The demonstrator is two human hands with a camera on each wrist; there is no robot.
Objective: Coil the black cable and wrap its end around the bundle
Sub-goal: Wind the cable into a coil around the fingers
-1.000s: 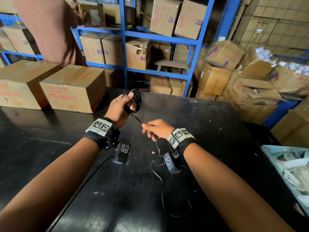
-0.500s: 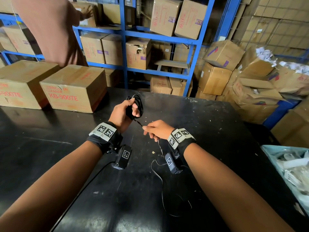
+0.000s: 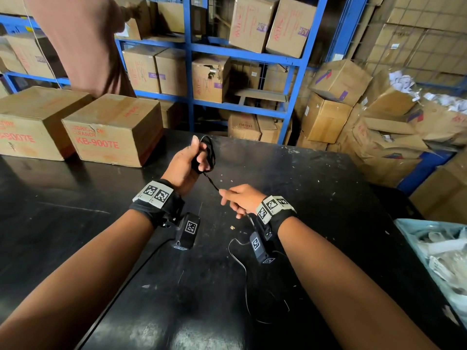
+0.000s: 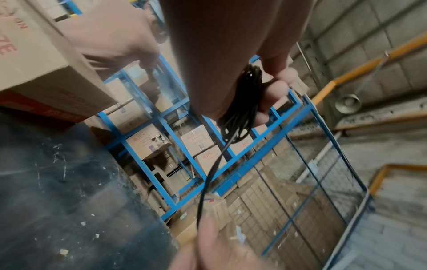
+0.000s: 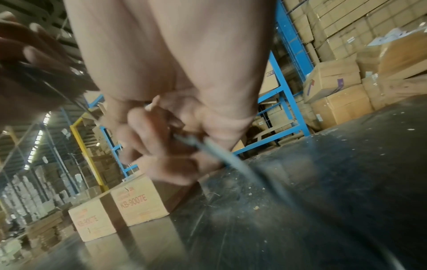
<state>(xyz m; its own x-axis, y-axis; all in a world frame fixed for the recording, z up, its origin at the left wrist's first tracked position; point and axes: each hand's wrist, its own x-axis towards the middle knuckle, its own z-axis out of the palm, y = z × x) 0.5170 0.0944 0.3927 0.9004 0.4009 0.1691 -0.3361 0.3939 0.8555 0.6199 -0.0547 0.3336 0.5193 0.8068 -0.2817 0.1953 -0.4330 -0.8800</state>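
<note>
My left hand (image 3: pixel 195 157) grips a small coil of thin black cable (image 3: pixel 209 152) above the black table (image 3: pixel 316 198), thumb up and fingers curled round the loops. In the left wrist view the coiled bundle (image 4: pixel 245 102) lies against my palm. A taut strand (image 3: pixel 211 181) runs down from the coil to my right hand (image 3: pixel 236 200), which pinches it with curled fingers. Behind that hand the loose tail of the cable (image 3: pixel 240 261) trails in curves over the table toward me. The right wrist view shows the cable (image 5: pixel 221 155) leaving my closed fingers, blurred.
Two cardboard boxes (image 3: pixel 113 127) marked KB-9007E stand on the table's far left. Another person in a brown garment (image 3: pixel 83 44) reaches into the blue shelving (image 3: pixel 227 54) behind them. More boxes (image 3: pixel 341 102) are piled at the right, and a pale blue bin (image 3: pixel 434 251) stands at the right edge.
My left hand has turned and lowered slightly with the coil, whose loops now look flatter. My right hand stays close below, still pinching the strand. The person behind reached further into the shelf.
</note>
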